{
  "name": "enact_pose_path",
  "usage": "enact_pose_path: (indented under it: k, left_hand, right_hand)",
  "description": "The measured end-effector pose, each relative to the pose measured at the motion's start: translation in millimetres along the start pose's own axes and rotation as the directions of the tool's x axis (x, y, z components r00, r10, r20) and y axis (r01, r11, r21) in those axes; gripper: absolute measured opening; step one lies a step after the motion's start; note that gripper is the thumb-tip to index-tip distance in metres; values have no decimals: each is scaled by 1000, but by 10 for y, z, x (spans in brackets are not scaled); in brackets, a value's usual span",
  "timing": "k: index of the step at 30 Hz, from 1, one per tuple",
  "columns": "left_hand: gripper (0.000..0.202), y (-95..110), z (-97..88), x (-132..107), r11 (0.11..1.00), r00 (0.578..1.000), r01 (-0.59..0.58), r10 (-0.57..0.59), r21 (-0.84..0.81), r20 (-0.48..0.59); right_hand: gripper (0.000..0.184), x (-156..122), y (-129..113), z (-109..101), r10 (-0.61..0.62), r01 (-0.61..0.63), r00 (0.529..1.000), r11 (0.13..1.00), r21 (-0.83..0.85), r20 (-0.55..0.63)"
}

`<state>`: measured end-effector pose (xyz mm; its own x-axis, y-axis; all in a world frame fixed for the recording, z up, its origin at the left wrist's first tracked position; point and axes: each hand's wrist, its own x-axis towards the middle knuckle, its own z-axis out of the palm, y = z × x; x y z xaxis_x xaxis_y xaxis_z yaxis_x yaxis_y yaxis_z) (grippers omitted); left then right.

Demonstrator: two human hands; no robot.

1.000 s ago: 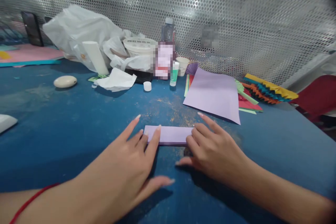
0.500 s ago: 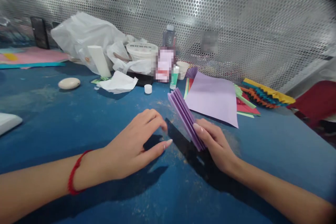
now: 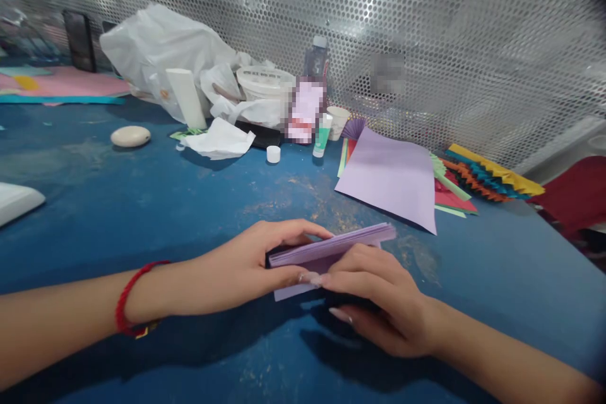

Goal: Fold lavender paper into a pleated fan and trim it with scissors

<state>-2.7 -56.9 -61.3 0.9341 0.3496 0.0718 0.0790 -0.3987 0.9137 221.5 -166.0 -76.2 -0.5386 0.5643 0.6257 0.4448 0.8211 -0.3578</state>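
A strip of purple pleated paper (image 3: pixel 336 245) lies crosswise between my hands, just above the blue table, its folds pressed into a narrow stack with one flap open toward me. My left hand (image 3: pixel 265 265) grips its left end, fingers behind and thumb in front on the flap. My right hand (image 3: pixel 383 297) is closed at the front of the paper, its fingers pressing on the flap beside my left thumb. The undersides of the right fingers are partly hidden. A flat sheet of purple paper (image 3: pixel 391 177) rests beyond my right hand.
Behind stand a glue tube (image 3: pixel 322 136), a paper cup (image 3: pixel 338 122), a phone (image 3: pixel 307 107), a bottle (image 3: pixel 316 57) and a white plastic bag (image 3: pixel 165 50). A white cap (image 3: pixel 273 154) and crumpled tissue (image 3: pixel 220 139) lie nearer. Pleated coloured papers (image 3: pixel 497 170) sit at the right.
The pleated paper has turned from steeply slanted to nearly level and come down toward me. My left hand, open before, has taken hold of it; my right hand has shifted to its front.
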Motion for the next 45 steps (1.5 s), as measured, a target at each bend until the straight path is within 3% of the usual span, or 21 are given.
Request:
enact_pose_path:
  k: [4,9,11,14,16,19,25,30,34,37,40,45]
  left_hand:
    - [30,-2,-22,17,999,999,38,-37,27,-18]
    - [23,62,-39,13,977,989,20,12,212,-150]
    - [22,51,-49,2,966,980,-25,75,258,-184]
    - [24,-25,-64,-15,911,943,-158,254,381,-215]
    - [29,-92,-71,-21,843,913,-239,364,482,-183]
    - [30,-165,-69,-22,724,898,-306,436,618,-66]
    - [24,-152,-54,-21,472,852,-349,519,810,64]
    - [26,-142,-83,-46,316,777,-399,615,861,135]
    - [26,-134,-117,-91,192,734,-375,660,907,164]
    - [29,-116,-123,-119,132,722,-362,666,923,188]
    - [25,-97,-102,-117,66,704,-418,654,906,277]
    - [33,-57,-68,-72,46,750,-499,524,865,404]
  right_hand:
    - [21,33,-98,1,-109,110,994,984,-138,15]
    - [11,44,-171,-90,-238,249,969,916,-313,71]
    - [16,23,-137,-90,-220,203,975,896,-395,2]
    - [27,-14,-31,-44,-56,6,994,880,-475,-91]
    - [32,-38,49,-8,58,-81,996,866,-493,-62]
    - [32,-79,137,23,108,-86,994,870,-485,18]
    - [24,-124,124,2,27,-31,1000,850,-525,-16]
    - [23,-73,14,-22,-73,81,997,747,-659,40]
    - [21,-51,-42,-20,-52,58,998,643,-764,31]
    - [21,-41,-66,-30,-77,55,997,620,-783,9]
    - [20,-26,-75,-53,-127,101,991,624,-775,27]
    - [29,-9,-9,-48,-92,170,984,754,-634,155]
